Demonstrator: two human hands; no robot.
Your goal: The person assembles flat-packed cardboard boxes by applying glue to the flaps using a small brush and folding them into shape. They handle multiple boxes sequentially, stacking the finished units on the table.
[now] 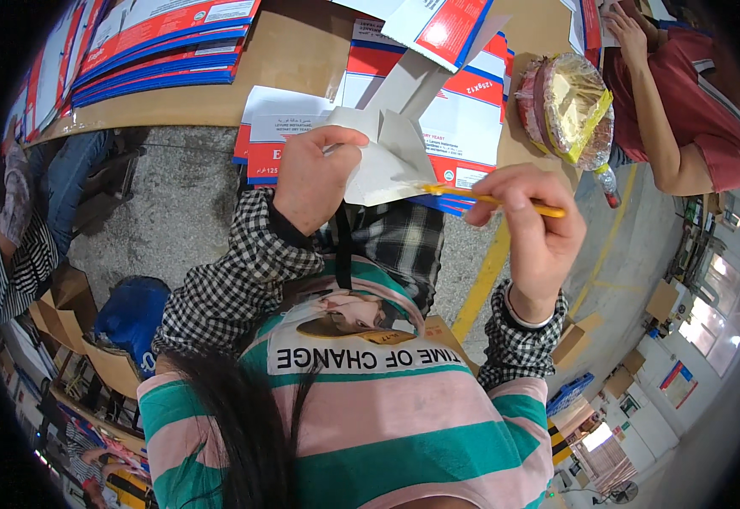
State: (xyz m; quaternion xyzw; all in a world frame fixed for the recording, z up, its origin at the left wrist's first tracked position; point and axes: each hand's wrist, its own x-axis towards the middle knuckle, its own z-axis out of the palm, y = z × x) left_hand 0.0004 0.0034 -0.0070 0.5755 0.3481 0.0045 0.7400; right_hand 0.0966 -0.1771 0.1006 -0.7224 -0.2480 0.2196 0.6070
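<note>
As left hand (315, 174) hides carton flap (387, 157), brush (493, 201) tip blurred

Bright, even indoor light; glare from windows (709, 318) lower right of the hands; fisheye bending and black vignette at the rim.

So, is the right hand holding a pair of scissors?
No, the right hand pinches a thin yellow brush whose tip touches the white folded carton flap held by the left hand.
</note>
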